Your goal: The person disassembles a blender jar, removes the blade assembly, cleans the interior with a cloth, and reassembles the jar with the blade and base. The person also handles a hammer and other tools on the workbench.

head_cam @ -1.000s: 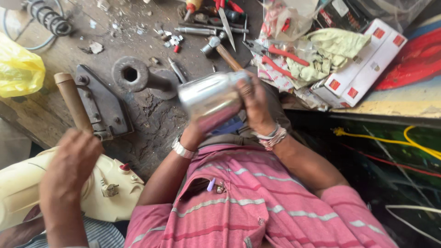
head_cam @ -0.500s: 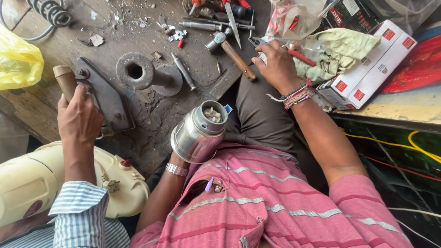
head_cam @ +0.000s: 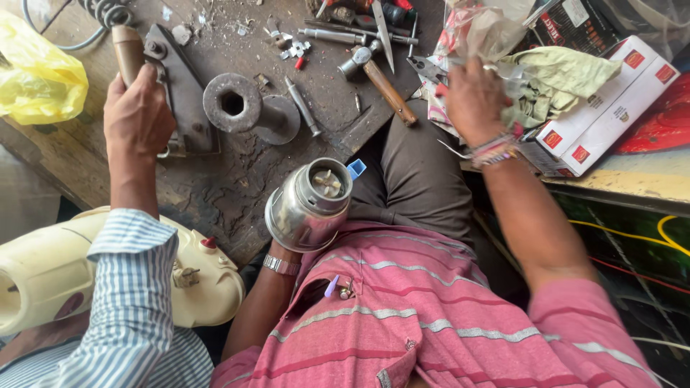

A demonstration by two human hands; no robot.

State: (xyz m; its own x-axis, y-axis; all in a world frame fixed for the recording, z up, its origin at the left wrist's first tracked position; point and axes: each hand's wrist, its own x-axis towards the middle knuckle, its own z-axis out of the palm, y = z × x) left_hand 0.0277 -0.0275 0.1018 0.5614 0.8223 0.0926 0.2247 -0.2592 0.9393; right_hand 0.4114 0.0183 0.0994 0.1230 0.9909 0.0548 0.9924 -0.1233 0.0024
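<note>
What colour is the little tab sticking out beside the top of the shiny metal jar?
Blue; the tab on the steel jar shows clearly in the head view.

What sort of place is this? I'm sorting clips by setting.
Probably a small repair workshop. A scarred wooden bench is strewn with tools: a hammer, metal parts and a heavy socket. A steel jar with blades showing inside is in hand, and a cream appliance sits nearby.

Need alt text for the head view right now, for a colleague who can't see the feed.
Seen from above, a person in a pink striped shirt holds a steel mixer jar in the left hand while the right hand reaches into plastic bags beside a hammer. A co-worker's hand grips a wooden handle on the workbench.
</note>
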